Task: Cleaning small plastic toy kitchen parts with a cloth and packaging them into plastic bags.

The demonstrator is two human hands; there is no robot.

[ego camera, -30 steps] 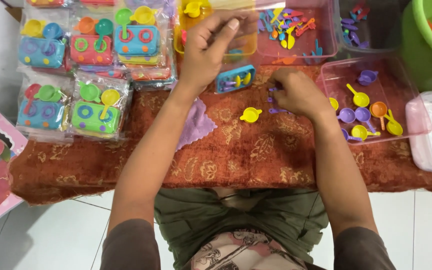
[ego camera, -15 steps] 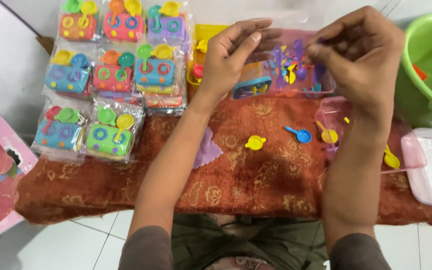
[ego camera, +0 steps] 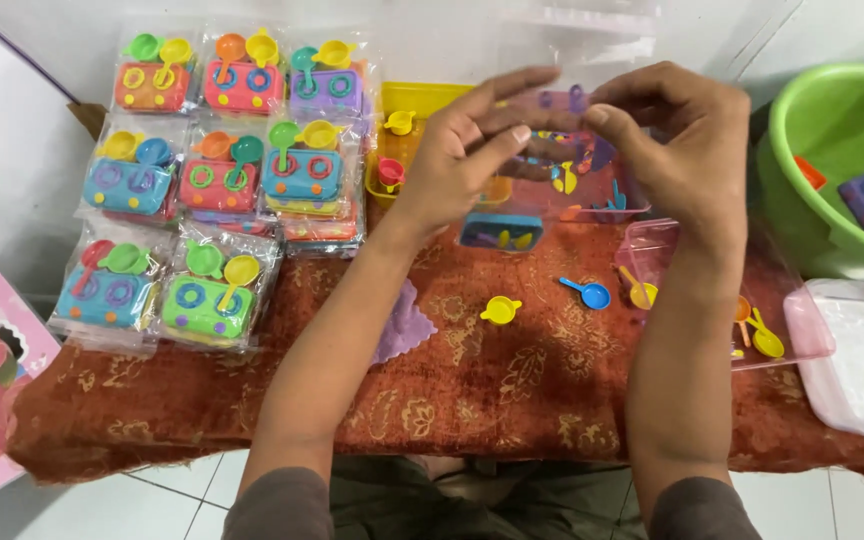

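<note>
both hands are raised over the table – the left hand [ego camera: 462, 160] and right hand [ego camera: 672, 150] pinch a thin clear plastic bag [ego camera: 577, 120] between nearly closed fingertips. below the fingers, open patterned cloth [ego camera: 472, 370] – a small yellow pan [ego camera: 500, 310] and blue pan [ego camera: 590, 293] lie apart there.

1. L hand [ego camera: 457, 165]: bare, no ring, no watch, no glove; short plain nails, thumbnail visible.
2. R hand [ego camera: 677, 150]: bare too, no jewellery; knuckles and back of hand in view, wrist bare.
3. Forearms: both uncovered from wrist to above elbow, no bands or marks visible.
4. Sleeves [ego camera: 282, 505]: short, dark grey-brown fabric, plain, no print; one on each upper arm at bottom edge of frame.
5. Lower garment [ego camera: 402, 495]: olive-green cloth at the lap between the arms, creased; rest is cut off by the frame edge.
</note>
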